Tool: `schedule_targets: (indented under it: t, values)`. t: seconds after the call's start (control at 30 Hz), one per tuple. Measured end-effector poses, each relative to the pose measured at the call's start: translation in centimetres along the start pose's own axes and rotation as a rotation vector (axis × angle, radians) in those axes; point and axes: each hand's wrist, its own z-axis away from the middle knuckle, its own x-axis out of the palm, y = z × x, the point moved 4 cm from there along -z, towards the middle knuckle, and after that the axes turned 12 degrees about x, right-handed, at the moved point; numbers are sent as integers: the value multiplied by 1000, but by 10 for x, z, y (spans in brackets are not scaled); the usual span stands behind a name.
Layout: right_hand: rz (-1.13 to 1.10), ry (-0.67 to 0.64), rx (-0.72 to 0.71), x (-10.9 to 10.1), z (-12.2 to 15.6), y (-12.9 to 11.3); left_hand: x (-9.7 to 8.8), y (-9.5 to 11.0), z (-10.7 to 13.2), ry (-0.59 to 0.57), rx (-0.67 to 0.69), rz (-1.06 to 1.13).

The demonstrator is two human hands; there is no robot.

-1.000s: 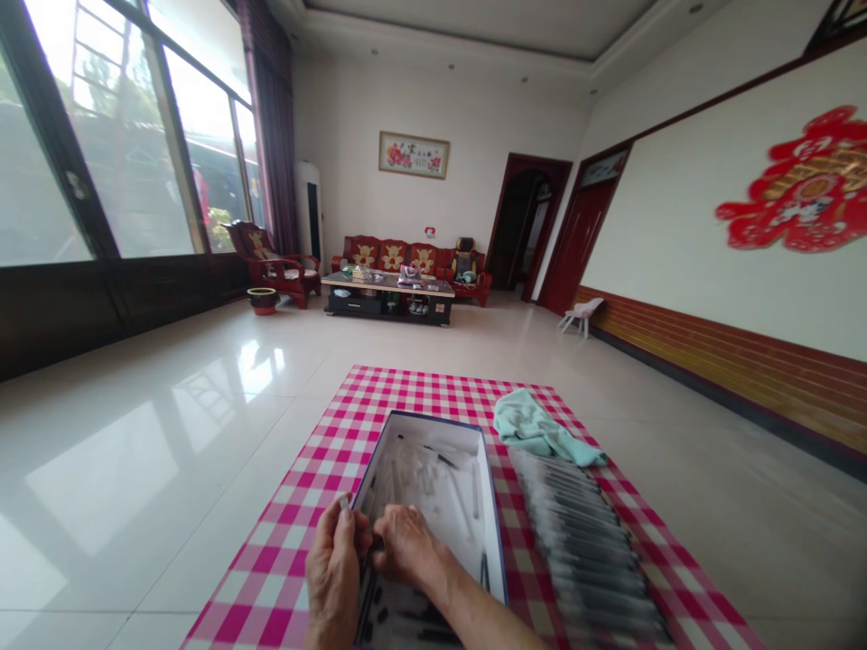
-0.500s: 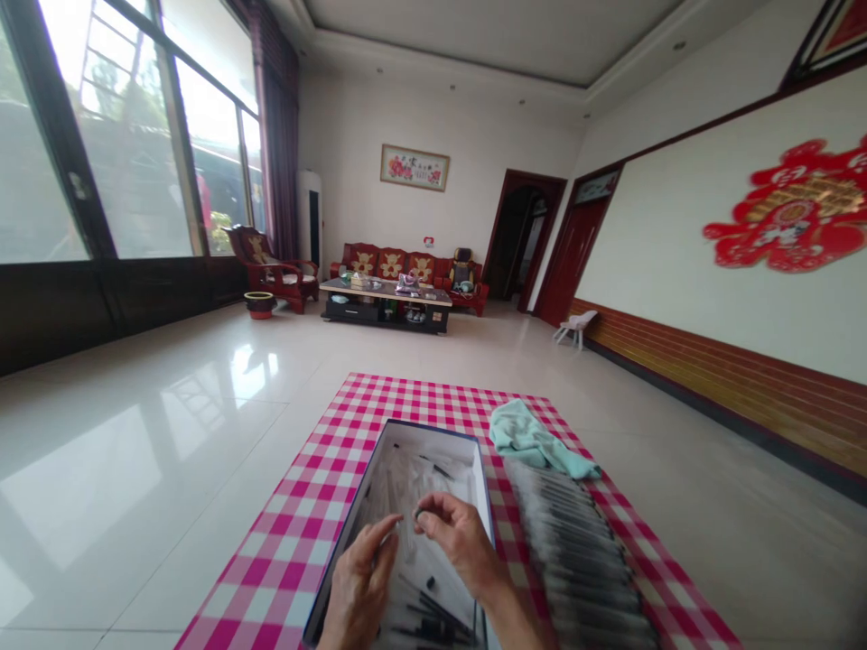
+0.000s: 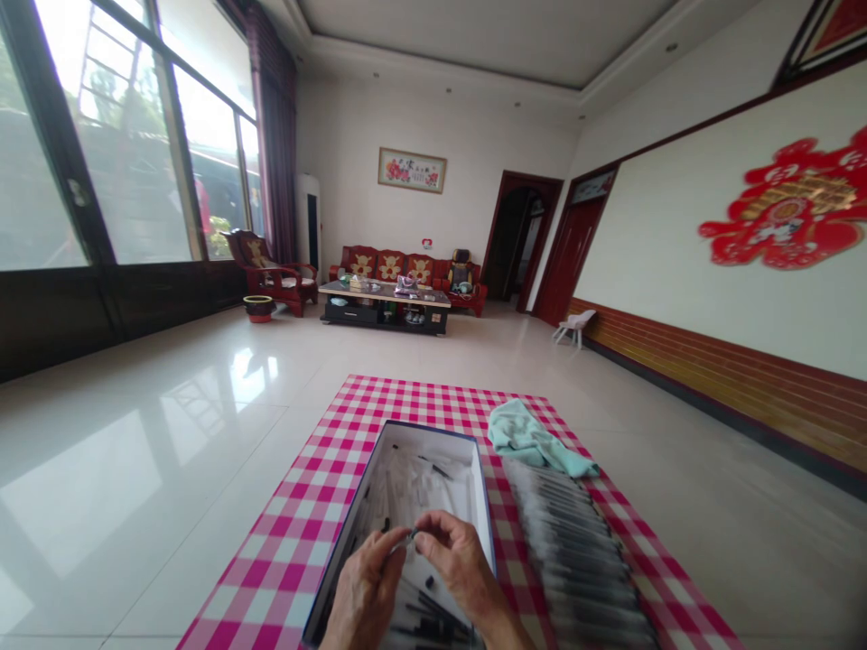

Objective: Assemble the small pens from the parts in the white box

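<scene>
My left hand [image 3: 366, 587] and my right hand [image 3: 461, 564] meet over the near end of an open white box [image 3: 484, 506]. Their fingertips pinch together on a small thin part [image 3: 412, 536] that I cannot name. The box holds several loose black and clear pen-like pieces [image 3: 426, 478]. It lies on a pink and white checked cloth [image 3: 325, 492]. To the right of the box lies a row of several slim dark items with white ends [image 3: 575, 551].
A mint-green towel [image 3: 532, 440] lies crumpled at the cloth's far right. Glossy tiled floor [image 3: 169, 433] surrounds the cloth. A sofa and coffee table [image 3: 386, 302] stand far back, a small white stool [image 3: 573, 327] by the right wall.
Both hands lifted from the box's near left corner toward its middle. Their fingertips, apart half a second ago, now touch on the small part.
</scene>
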Motion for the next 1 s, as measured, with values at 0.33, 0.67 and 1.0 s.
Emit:
schedule_targets:
  t: [0.33, 0.67, 1.0]
  values:
    - [74, 11, -19, -1, 0, 2, 1, 0, 0, -28, 7, 18]
    - [187, 45, -68, 0, 3, 7, 3, 1, 0, -72, 15, -45]
    - [214, 3, -68, 1, 10, -3, 2, 1, 2, -26, 17, -61]
